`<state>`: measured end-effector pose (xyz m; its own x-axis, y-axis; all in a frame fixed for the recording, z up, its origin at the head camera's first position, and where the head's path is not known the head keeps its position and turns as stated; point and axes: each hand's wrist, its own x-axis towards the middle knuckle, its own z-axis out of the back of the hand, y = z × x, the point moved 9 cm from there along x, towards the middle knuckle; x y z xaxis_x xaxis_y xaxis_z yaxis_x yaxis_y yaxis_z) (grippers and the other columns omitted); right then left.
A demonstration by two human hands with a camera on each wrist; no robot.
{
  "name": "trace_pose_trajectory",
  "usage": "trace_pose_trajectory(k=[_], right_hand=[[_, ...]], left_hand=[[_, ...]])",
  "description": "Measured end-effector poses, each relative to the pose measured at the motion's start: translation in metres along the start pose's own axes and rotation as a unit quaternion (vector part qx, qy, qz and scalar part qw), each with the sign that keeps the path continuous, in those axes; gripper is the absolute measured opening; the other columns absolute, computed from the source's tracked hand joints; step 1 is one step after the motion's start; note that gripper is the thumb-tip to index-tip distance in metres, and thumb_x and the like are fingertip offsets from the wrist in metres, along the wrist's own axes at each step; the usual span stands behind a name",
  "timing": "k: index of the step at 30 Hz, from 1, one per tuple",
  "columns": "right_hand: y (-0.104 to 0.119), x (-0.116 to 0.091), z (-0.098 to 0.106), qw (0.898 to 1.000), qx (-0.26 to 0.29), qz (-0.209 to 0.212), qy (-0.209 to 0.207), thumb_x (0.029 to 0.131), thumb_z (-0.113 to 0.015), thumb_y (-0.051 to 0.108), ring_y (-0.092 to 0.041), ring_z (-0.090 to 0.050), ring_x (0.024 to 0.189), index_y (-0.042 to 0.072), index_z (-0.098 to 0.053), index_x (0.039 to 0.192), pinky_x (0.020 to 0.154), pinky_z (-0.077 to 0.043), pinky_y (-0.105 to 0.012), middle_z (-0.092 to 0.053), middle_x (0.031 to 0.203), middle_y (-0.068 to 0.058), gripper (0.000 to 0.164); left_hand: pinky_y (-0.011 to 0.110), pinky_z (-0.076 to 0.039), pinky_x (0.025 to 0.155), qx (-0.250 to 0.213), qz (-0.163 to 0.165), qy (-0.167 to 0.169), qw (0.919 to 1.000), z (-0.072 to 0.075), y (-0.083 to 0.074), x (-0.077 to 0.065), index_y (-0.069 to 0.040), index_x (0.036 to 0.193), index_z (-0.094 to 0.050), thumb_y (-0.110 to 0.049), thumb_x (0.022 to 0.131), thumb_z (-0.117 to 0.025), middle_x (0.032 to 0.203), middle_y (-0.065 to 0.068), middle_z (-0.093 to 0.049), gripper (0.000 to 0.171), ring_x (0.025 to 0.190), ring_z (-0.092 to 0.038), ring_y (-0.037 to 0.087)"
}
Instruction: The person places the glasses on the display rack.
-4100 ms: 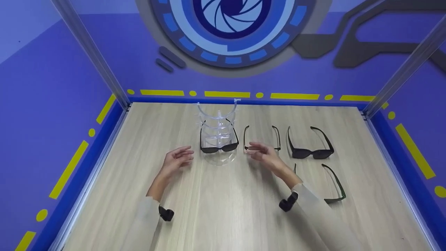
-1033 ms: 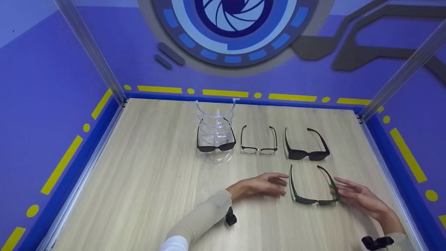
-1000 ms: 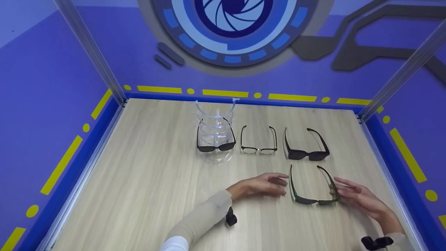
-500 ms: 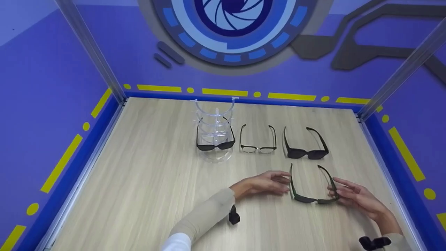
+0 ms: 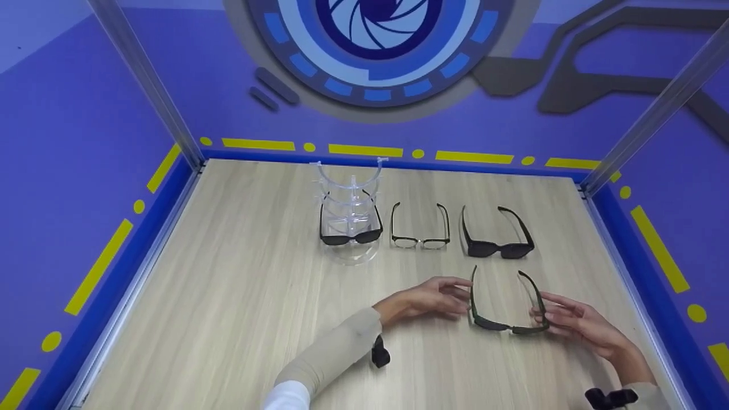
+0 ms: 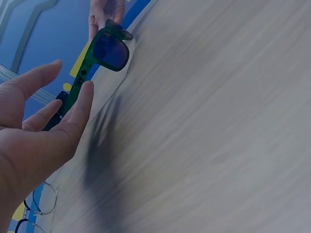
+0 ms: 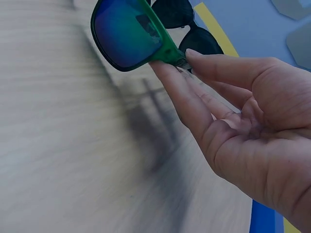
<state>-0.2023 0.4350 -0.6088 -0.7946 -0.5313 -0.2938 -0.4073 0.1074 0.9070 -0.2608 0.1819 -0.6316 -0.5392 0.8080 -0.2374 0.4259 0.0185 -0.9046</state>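
Green-framed sunglasses (image 5: 491, 323) with dark lenses are between my two hands, temples pointing away from me. In the right wrist view, my right hand (image 7: 252, 107) pinches their frame near the hinge, a finger beneath the coloured lens (image 7: 126, 34). My left hand (image 5: 435, 299) is at the other temple, its fingers loosely bent. The left wrist view shows fingertips (image 6: 86, 92) overlapping that temple, with the thumb apart from it; whether they touch it I cannot tell.
Behind, a clear plastic glasses stand (image 5: 353, 256) carries black sunglasses (image 5: 336, 239) on a low tier. To its right lie clear-lens eyeglasses (image 5: 421, 241) and large black sunglasses (image 5: 483, 249). Blue walls (image 5: 188, 102) enclose the wooden table (image 5: 228, 273).
Both hands have gone from beside the stand and the clear eyeglasses to the green sunglasses at the right. Over the last half second those sunglasses have shifted slightly left and turned a little.
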Motion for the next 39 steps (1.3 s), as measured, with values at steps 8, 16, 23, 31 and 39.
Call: trace_pose_trajectory(k=[8,16,23,31,39], right_hand=[[0.007,0.001,-0.008,1.000,-0.007,0.003,0.000,0.107,-0.040,-0.003,-0.016,-0.066,0.125,0.029,-0.055,0.145,0.100,-0.057,-0.028,-0.070,0.135,-0.005,0.052],[0.005,0.001,-0.012,0.999,-0.031,-0.007,-0.026,0.107,-0.043,0.000,-0.012,-0.067,0.123,0.033,-0.058,0.140,0.099,-0.058,-0.028,-0.071,0.132,-0.003,0.049],[0.005,0.002,-0.015,0.999,-0.014,0.001,-0.029,0.107,-0.044,-0.001,-0.012,-0.068,0.121,0.033,-0.058,0.140,0.096,-0.059,-0.027,-0.072,0.130,-0.002,0.050],[0.007,0.009,-0.032,1.000,0.005,0.015,0.000,0.107,-0.041,-0.004,-0.015,-0.067,0.123,0.027,-0.057,0.143,0.098,-0.058,-0.030,-0.071,0.133,-0.006,0.050],[0.003,0.015,-0.038,1.000,-0.007,0.001,-0.017,0.106,-0.044,-0.004,-0.014,-0.068,0.121,0.029,-0.057,0.142,0.095,-0.059,-0.027,-0.071,0.131,-0.003,0.050]], left_hand=[[0.039,-0.058,0.101,-0.017,-0.008,-0.020,0.9996,0.000,-0.006,-0.001,0.000,0.152,-0.044,0.013,0.093,-0.061,0.143,0.025,-0.058,0.063,0.103,-0.069,0.015],[0.039,-0.059,0.099,-0.044,-0.020,-0.022,0.9986,-0.003,-0.010,-0.002,0.006,0.149,-0.044,0.016,0.093,-0.058,0.145,0.037,-0.050,0.059,0.092,-0.069,0.012],[0.049,-0.054,0.106,-0.041,-0.026,-0.033,0.9983,0.000,-0.010,-0.005,0.007,0.147,-0.046,0.014,0.093,-0.059,0.142,0.037,-0.053,0.055,0.093,-0.069,0.011],[0.048,-0.056,0.103,-0.022,-0.027,-0.042,0.9985,0.004,-0.011,-0.013,0.005,0.144,-0.049,0.014,0.092,-0.061,0.138,0.035,-0.058,0.054,0.108,-0.074,0.026],[0.043,-0.060,0.098,-0.019,-0.033,-0.041,0.9984,0.007,-0.012,-0.024,0.006,0.146,-0.046,0.011,0.093,-0.063,0.138,0.033,-0.059,0.056,0.112,-0.072,0.032]])
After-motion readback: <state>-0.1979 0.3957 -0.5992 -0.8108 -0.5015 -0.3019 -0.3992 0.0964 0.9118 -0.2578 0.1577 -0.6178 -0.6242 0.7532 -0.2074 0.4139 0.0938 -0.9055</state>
